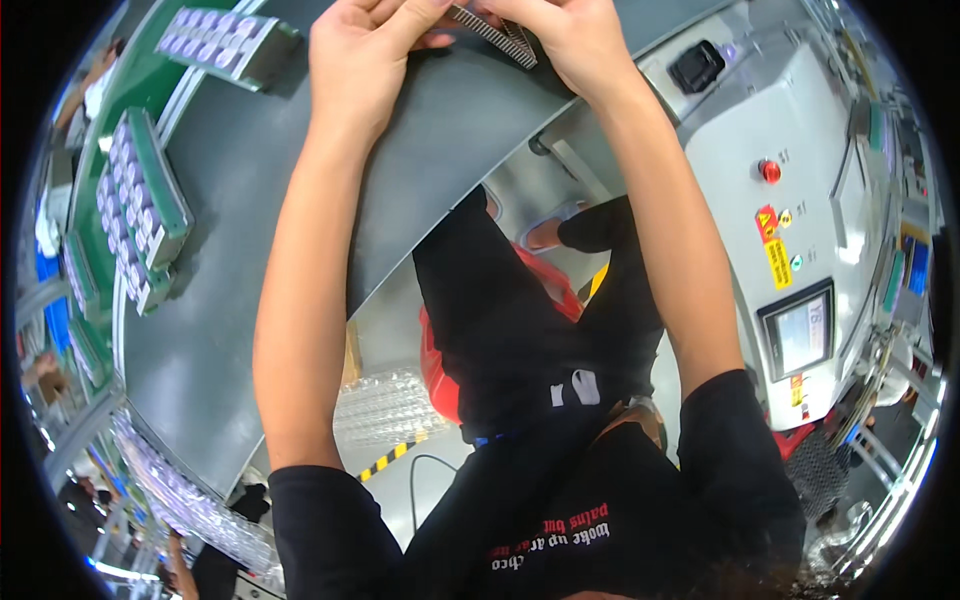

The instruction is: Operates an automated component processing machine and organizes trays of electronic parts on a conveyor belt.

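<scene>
Ridged strip (492,36); dark, narrow, slanted; pale, close-set crosswise ribs

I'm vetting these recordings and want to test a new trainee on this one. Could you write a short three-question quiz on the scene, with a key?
1. What shows between the left hand and the right hand?
2. True or false: the red button is on the white machine.
3. On which side are the racks of purple cylinders? A) the person's left; B) the person's right.

Key: 1. A dark toothed piece, partly covered by fingers; 2. True; 3. A.
</scene>
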`<state>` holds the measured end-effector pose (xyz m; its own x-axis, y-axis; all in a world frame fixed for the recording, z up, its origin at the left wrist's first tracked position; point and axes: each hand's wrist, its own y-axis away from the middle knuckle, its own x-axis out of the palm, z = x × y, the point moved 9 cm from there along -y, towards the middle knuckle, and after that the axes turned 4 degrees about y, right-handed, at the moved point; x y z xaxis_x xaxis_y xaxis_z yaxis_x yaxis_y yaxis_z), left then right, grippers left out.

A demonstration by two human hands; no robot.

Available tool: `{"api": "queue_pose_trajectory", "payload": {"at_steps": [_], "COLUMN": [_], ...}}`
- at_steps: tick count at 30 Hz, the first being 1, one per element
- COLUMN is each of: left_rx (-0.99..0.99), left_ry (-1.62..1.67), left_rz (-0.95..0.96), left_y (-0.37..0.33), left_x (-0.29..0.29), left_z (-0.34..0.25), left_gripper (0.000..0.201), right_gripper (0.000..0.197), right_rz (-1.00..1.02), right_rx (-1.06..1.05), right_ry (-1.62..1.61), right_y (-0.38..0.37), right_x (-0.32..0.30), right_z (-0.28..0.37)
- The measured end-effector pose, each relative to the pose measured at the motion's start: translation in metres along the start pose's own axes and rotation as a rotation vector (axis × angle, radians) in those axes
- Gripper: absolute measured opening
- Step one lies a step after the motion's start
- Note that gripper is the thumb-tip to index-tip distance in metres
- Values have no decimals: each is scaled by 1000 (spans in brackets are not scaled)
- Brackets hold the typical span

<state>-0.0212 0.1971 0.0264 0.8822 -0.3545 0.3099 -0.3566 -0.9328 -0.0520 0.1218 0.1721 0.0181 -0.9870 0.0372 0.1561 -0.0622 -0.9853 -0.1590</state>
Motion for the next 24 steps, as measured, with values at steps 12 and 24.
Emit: {"api": "queue_pose_trajectory", "payload": {"at_steps": [12,24], "left_rx": [-4,55], "left_ry": [-277,-11], "left_rz": [59,4], "left_y": [5,0], "left_x": [-8,-5], "left_z": [4,-5], "left_gripper": [26,23], "right_gripper": [16,26], "right_rz": [-61,-165], "right_rx": [51,-110], "right_ry": [-113,-51], "right_y": [2,14], "right_x": [-4,-5], "right_z": [3,26]}}
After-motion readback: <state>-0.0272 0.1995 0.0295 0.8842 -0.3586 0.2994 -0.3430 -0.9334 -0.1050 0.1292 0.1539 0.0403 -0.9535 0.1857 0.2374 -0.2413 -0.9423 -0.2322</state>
